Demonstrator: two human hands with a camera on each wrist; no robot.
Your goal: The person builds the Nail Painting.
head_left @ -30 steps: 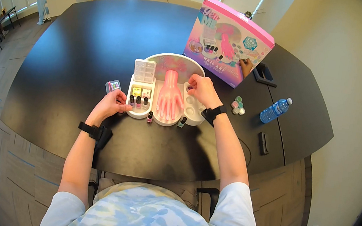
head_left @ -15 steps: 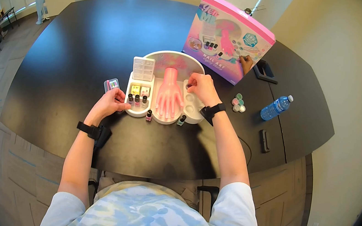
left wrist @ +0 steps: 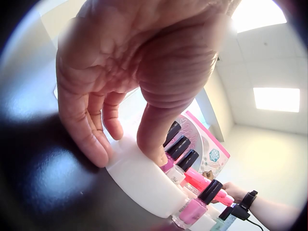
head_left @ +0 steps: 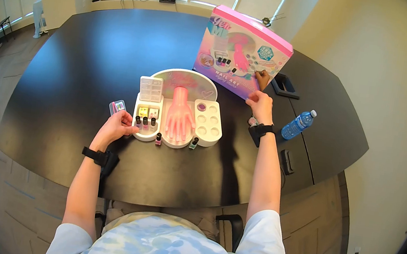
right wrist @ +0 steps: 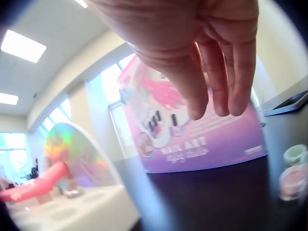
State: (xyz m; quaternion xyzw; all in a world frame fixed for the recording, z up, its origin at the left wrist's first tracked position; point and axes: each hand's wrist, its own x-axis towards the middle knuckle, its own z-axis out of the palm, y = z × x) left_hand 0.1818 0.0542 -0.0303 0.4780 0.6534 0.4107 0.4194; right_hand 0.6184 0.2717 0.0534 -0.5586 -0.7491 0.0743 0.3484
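Observation:
At the left rim of the white tray (head_left: 206,140), my left hand (head_left: 119,125) grips its edge, thumb on the inside by several nail polish bottles (head_left: 145,122) and fingers outside, as the left wrist view of the hand (left wrist: 139,62) and tray wall (left wrist: 139,183) shows. A pink model hand (head_left: 180,116) lies in the middle section. One purple pot (head_left: 201,107) sits in the top left well of the right section. My right hand (head_left: 261,106) hangs empty with relaxed fingers in front of the box (right wrist: 207,149), beside small pots (right wrist: 292,183) on the table.
Two polish bottles, pink (head_left: 158,139) and green (head_left: 194,143), stand against the tray's front. A small clear case (head_left: 117,107) lies at its left. Right of the right hand are a water bottle (head_left: 298,125), a black object (head_left: 287,161) and a black holder (head_left: 285,86).
My right hand has left the tray's right section and moved right, towards the loose pots; the purple pot in its well is now uncovered. The left hand stays at the tray's edge.

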